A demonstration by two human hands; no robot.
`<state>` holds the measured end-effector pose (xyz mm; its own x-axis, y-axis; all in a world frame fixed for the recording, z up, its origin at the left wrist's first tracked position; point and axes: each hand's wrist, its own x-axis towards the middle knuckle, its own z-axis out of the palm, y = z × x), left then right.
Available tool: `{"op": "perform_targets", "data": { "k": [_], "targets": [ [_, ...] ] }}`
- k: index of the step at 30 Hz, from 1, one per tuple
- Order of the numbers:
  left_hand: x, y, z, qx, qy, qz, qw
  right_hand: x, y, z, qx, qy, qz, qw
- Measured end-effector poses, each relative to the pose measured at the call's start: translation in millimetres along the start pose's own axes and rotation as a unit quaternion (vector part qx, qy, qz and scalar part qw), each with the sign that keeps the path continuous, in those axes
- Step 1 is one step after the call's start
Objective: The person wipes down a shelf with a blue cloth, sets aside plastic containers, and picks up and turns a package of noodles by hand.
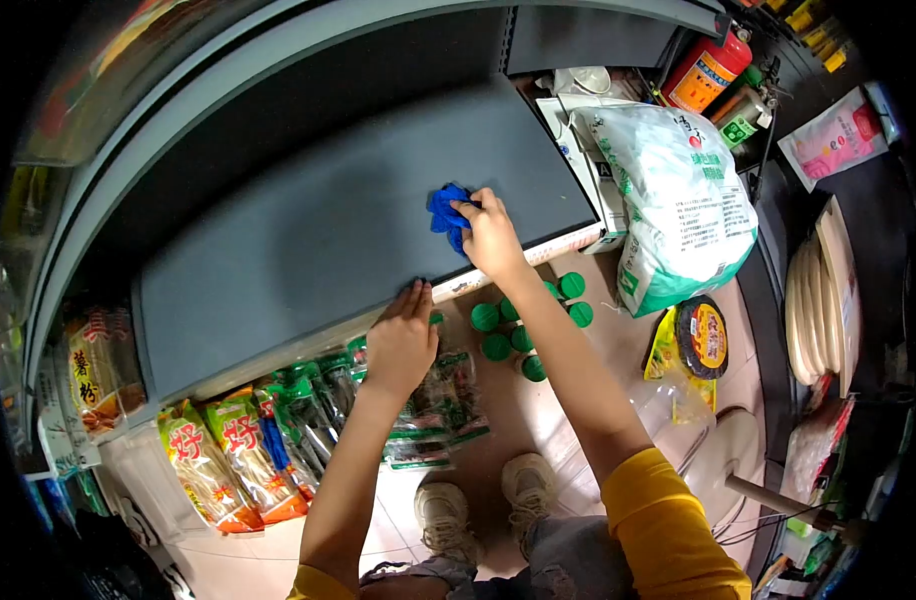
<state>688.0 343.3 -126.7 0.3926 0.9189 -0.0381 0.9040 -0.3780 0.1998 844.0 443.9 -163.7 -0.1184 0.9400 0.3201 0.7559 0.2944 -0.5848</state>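
Blue cloth [445, 211]: on grey shelf [308, 240]
Right hand [493, 238]: fingers curled closed around cloth
Left hand [402, 343]: fingers extended, seemingly empty, at shelf edge
Wiping: likely present step; next stroke calls for flat pressure

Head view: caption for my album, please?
Right hand holds a blue cloth on the gray shelf, left hand at its edge.
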Motion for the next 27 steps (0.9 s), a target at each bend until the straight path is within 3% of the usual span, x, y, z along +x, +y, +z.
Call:
{"op": "perform_targets", "data": {
  "k": [4, 14, 18, 24, 27],
  "targets": [
    [1.5, 2.7, -4.1, -0.003, -0.029, -0.014, 0.999, -0.7, -4.3, -2.4, -0.037, -0.008, -0.019, 0.999],
    [1.4, 1.5, -0.4, 0.002, 0.022, 0.003, 1.000, 4.0, 0.5, -9.0, -0.124, -0.044, -0.034, 0.991],
    [1.4, 4.5, -5.9, -0.013, -0.030, -0.029, 0.999, 4.7, 20.2, -27.4, -0.154, -0.040, 0.007, 0.987],
    [1.7, -1.0, 1.8, -0.003, 0.015, 0.002, 1.000, 2.0, 84.6, -72.7, -0.188, -0.011, 0.082, 0.979],
    [2.6, 2.4, -6.4, -0.016, -0.041, -0.028, 0.999, 7.8, 132.7, -91.5, -0.211, 0.066, 0.156, 0.963]
  ]
}}
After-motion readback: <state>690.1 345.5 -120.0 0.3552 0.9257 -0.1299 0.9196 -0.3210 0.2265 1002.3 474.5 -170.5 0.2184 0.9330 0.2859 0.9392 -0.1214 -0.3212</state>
